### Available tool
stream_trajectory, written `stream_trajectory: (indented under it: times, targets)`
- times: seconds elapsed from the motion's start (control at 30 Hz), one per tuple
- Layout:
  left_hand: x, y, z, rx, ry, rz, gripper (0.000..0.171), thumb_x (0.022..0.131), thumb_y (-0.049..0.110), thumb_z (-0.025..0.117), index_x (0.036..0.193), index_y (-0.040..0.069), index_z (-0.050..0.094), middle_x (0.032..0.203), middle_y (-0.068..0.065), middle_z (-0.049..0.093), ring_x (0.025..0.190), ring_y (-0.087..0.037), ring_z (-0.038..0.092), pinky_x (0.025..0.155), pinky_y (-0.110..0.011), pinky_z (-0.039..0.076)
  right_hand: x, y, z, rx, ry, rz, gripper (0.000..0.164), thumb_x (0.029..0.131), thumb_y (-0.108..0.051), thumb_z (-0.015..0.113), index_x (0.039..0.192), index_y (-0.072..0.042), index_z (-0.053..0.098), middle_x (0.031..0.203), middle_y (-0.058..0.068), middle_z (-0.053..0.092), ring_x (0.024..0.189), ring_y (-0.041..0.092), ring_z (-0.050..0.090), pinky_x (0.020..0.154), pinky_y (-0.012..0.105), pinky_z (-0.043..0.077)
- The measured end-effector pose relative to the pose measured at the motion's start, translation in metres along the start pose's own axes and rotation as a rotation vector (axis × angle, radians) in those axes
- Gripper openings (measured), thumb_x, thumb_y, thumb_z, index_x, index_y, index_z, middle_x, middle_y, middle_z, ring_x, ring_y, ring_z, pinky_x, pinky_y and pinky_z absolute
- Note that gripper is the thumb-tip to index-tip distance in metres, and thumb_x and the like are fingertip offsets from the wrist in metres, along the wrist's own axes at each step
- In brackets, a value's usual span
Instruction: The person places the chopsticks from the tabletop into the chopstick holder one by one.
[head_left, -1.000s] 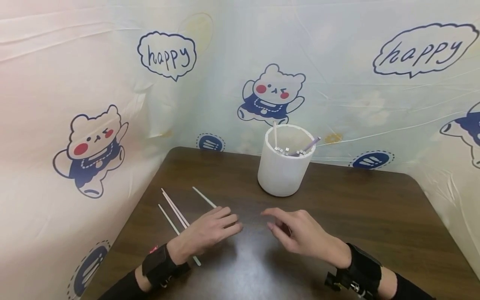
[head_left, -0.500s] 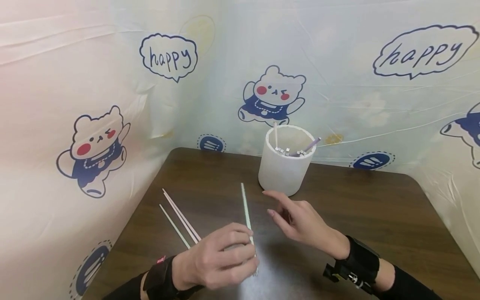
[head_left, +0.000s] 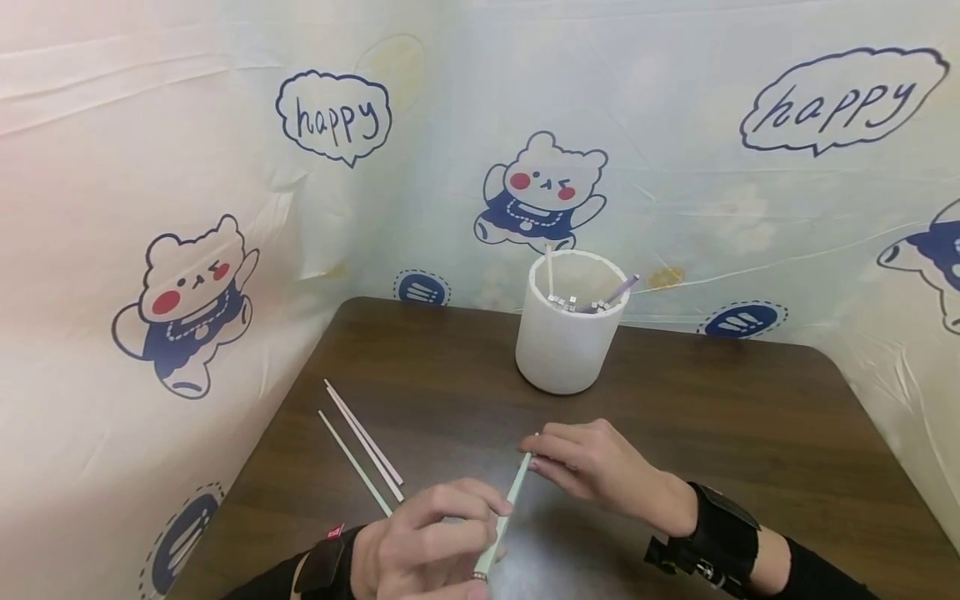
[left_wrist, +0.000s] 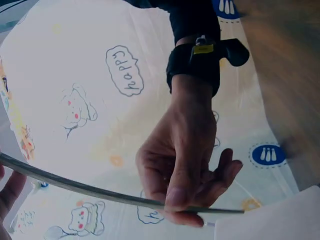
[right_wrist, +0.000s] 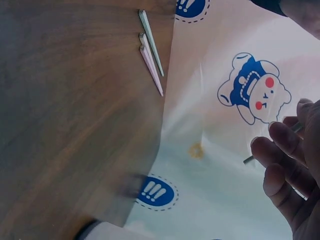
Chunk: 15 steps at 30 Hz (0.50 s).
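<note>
A pale green chopstick (head_left: pixel 519 482) is held up between my two hands, slanting over the table. My left hand (head_left: pixel 435 533) grips it near its thick end, in the lower middle of the head view. At the thin end, my right hand (head_left: pixel 600 468) pinches it between thumb and forefinger, as the left wrist view shows too. A short bit of the chopstick's tip (right_wrist: pixel 248 160) pokes out past the right fingers. Left of my left hand, two pink chopsticks (head_left: pixel 363 442) lie on the table with another green chopstick (head_left: pixel 352 460) beside them.
A white cylindrical holder (head_left: pixel 564 354) stands at the back of the brown table (head_left: pixel 750 433). Inside it are several square stick ends, one pale stick (head_left: pixel 551 271) and one purple stick (head_left: pixel 624 288). A printed cloth (head_left: pixel 675 167) hangs round the table's back and sides.
The left hand has picked up the green chopstick from the table and brought it right and nearer. Its thin end has swung toward the right hand, which now pinches it.
</note>
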<state>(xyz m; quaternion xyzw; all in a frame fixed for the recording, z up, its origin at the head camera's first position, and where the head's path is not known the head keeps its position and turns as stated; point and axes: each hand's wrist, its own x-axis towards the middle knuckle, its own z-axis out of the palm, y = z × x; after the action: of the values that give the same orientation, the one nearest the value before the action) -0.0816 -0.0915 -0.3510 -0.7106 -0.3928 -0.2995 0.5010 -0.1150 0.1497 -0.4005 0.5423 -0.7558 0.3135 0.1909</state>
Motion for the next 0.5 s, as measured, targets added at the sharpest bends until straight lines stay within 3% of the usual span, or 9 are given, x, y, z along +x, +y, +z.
stream_trajectory:
  times: [0.1,0.17,0.37,0.5]
  targets:
    - [-0.013,0.006,0.006,0.037,0.023,-0.013,0.013,0.100,0.000,0.062,0.111,-0.007,0.059,0.092,-0.016,0.052,0.087,-0.026,0.058,0.081,-0.032,0.062,-0.002,-0.001,0.000,0.015,-0.011,0.003,0.018,0.108,-0.020,0.057,0.117,-0.012,0.071,0.088,-0.008,0.068,0.066,-0.005,0.052,0.064,0.003,0.045]
    - [-0.015,0.007,0.008,0.076,0.028,-0.013,0.015,0.097,-0.005,0.064,0.110,-0.007,0.058,0.091,-0.017,0.054,0.086,-0.026,0.060,0.081,-0.031,0.063,-0.003,-0.002,0.000,0.022,-0.015,0.017,0.018,0.108,-0.020,0.058,0.117,-0.012,0.071,0.088,-0.008,0.068,0.066,-0.005,0.051,0.064,0.003,0.045]
    - [0.016,-0.011,0.002,0.113,0.004,-0.020,0.010,0.098,-0.007,0.059,0.106,-0.006,0.053,0.088,-0.013,0.053,0.078,-0.017,0.057,0.076,-0.022,0.061,-0.004,0.001,-0.002,-0.003,-0.014,0.051,0.017,0.107,-0.021,0.061,0.113,-0.010,0.073,0.088,-0.007,0.069,0.067,-0.006,0.053,0.063,0.003,0.045]
    - [0.015,-0.016,0.004,0.100,0.012,-0.073,0.005,0.099,-0.002,0.056,0.103,-0.005,0.054,0.089,-0.016,0.054,0.079,-0.020,0.061,0.078,-0.024,0.063,-0.002,0.007,-0.006,-0.023,-0.002,0.058,0.020,0.107,-0.024,0.060,0.112,-0.009,0.073,0.089,-0.006,0.070,0.069,-0.004,0.056,0.064,0.005,0.047]
